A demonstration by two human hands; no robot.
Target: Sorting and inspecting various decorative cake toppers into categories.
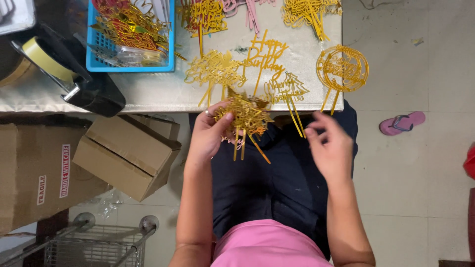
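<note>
Gold cake toppers [246, 116], one bunch, fill one of two hands [208, 132].

top: pink | trousers: dark navy | arms: bare, sleeveless | left grip [207, 134]: finger ring

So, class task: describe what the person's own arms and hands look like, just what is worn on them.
Both arms are bare, with no sleeves, gloves or watch in view. The left hand wears a ring on one finger. The right hand shows nothing worn, though it is a little blurred.
</note>
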